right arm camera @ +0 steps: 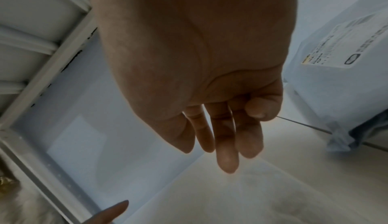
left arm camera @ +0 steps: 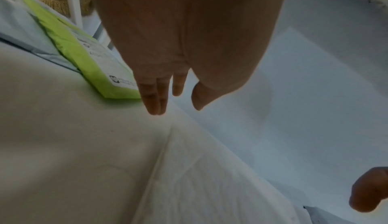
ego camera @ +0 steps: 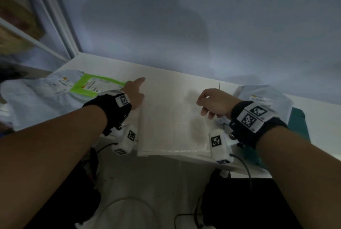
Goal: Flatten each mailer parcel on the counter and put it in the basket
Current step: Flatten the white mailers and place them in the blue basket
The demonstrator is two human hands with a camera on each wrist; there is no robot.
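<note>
Both hands hover over a white mailer [ego camera: 171, 118] lying flat at the counter's [ego camera: 184, 79] front edge: left hand [ego camera: 133, 93] fingers straight, right hand [ego camera: 215, 103] loosely curled, gripping nothing.

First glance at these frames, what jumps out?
The lime-green mailer at the counter's far left, lying on pale mailers beside the left hand. Next, both hands held empty over a flat white mailer at the near edge, the right hand loosely curled. Another pale parcel sits far right.
</note>
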